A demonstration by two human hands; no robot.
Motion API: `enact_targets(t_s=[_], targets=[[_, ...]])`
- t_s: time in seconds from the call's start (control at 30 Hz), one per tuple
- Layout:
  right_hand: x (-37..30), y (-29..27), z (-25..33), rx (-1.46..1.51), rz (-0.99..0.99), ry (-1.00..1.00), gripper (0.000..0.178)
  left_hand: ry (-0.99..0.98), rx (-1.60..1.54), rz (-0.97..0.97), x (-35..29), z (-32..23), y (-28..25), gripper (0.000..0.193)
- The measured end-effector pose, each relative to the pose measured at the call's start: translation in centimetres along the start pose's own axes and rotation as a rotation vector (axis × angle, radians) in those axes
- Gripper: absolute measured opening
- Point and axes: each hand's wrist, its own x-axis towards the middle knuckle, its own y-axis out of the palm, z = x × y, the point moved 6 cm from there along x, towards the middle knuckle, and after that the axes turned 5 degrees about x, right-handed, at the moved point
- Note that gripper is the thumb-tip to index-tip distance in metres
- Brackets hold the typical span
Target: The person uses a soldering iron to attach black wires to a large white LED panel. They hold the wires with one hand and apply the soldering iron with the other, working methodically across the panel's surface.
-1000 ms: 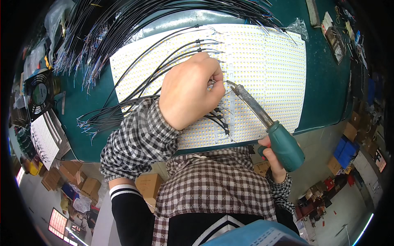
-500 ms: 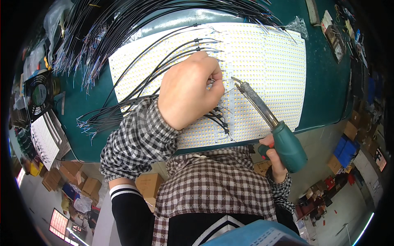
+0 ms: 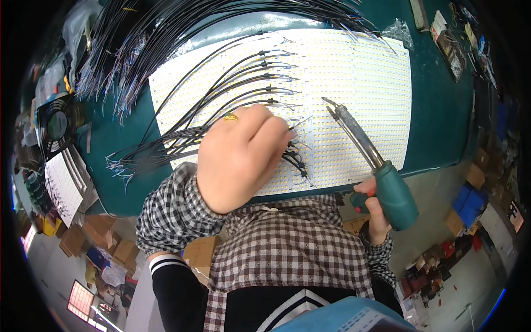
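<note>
My left hand [image 3: 240, 155] rests on a large white panel [image 3: 354, 72] studded with rows of small yellow dots, its fingers pinching a thin black wire [image 3: 296, 123] against the panel. Several black wires [image 3: 221, 88] fan out from under that hand toward the upper left. My right hand [image 3: 373, 207] grips the teal handle of a soldering iron [image 3: 376, 171]. The iron's metal tip [image 3: 331, 105] hovers above the panel, a short way right of my left fingers and apart from the wire.
The panel lies on a dark green table [image 3: 442, 110]. A big bundle of black wires [image 3: 138, 39] spreads across the upper left. A small black fan [image 3: 55, 124] and another white panel [image 3: 63, 185] sit at the left. Boxes and clutter lie on the floor [image 3: 470, 221] at right.
The soldering iron has drawn back to the right, away from my left fingers, and its tip has lifted off the panel. My left hand stays on the wires.
</note>
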Motion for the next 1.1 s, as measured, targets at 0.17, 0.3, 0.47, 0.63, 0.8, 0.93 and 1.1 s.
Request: enact_targets(t_s=[0.17, 0.3, 0.47, 0.63, 0.8, 0.93, 1.1], targets=[[0.5, 0.3, 0.0, 0.025, 0.017, -0.093, 0.045, -0.26, -0.022, 0.171, -2.2, -0.5, 0.2, 0.018], [0.3, 0.3, 0.0, 0.077, -0.024, -0.088, 0.042, -0.137, -0.078, 0.125, -0.9, -0.1, 0.4, 0.019], [0.0, 0.1, -0.2, 0.128, -0.048, -0.114, 0.04, -0.186, -0.267, 0.144, 0.6, 0.8, 2.2, 0.016], [-0.4, -0.2, -0.7, 0.153, -0.072, -0.117, 0.038, -0.312, -0.307, 0.128, 0.6, 2.6, 2.9, 0.011], [-0.4, -0.2, -0.7, 0.124, -0.056, -0.083, 0.036, -0.172, -0.292, 0.031, 1.0, 1.9, 3.0, 0.009], [0.0, 0.1, 0.0, 0.117, -0.039, -0.087, 0.036, -0.197, -0.272, 0.064, 0.8, 2.2, 3.7, 0.009], [-0.4, 0.1, -0.3, 0.186, -0.02, -0.021, 0.045, -0.231, -0.327, 0.064, 0.8, 2.3, 3.8, 0.009]])
